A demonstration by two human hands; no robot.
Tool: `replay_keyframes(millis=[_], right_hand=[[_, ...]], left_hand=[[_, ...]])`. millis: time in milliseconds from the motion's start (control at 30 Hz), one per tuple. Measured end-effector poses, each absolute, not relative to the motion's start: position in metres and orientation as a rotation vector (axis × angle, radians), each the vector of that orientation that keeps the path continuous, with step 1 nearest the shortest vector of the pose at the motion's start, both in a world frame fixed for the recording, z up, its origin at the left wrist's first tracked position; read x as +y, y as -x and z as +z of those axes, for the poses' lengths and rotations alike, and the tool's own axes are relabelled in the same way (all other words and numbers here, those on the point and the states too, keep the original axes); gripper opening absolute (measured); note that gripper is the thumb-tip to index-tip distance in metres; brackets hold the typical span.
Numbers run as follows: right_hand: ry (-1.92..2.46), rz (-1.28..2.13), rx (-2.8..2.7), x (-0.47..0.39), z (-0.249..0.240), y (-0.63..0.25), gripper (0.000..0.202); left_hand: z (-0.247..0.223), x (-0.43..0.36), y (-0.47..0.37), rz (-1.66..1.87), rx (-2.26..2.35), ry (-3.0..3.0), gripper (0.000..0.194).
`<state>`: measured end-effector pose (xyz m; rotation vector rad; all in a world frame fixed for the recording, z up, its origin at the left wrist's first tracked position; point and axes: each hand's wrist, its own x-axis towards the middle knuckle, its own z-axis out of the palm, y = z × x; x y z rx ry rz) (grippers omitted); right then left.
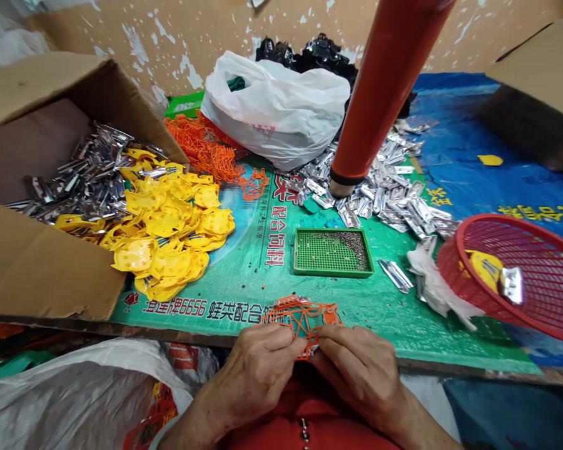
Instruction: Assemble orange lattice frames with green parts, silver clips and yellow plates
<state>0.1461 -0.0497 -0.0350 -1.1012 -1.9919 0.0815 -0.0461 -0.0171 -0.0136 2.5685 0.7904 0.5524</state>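
At the table's front edge, an orange openwork plastic frame [303, 315] is gripped between both hands. My left hand [260, 362] pinches its left side with thumb and fingers pressed together. On the right side, my right hand [361, 365] has its fingers curled around the frame's near corner. A small shiny bit shows between the fingertips, too hidden to name. Just beyond the hands lies a shallow green tray [309, 255] with many tiny metal pieces heaped at its right side. Shiny metal clips [395, 276] rest to the right of the tray.
At left, a cardboard box [42, 262] on its side spills metal clips and yellow plastic plates [169, 244]. Behind are orange frames [206, 153], a white plastic bag [276, 106] and a metal clip pile [403, 200]. A red post [389, 81] and red basket [539, 231] stand right.
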Motion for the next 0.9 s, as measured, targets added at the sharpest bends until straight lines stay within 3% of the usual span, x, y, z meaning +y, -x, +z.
replay_keyframes(millis=[300,667,900], right_hand=[[1.150,0.405,-1.922,-0.037,-0.033,-0.142,0.027],[1.143,0.605,-1.833,-0.014,-0.026,-0.136,0.013],[1.157,0.277,-1.706,-0.007,0.002,-0.161,0.008]], left_hand=[[-0.010,-0.005,0.042,0.577,0.748,-2.272,0.023],[0.008,0.018,0.036,0.302,0.965,-1.463,0.016],[0.014,0.029,0.037,0.241,1.008,-1.140,0.013]])
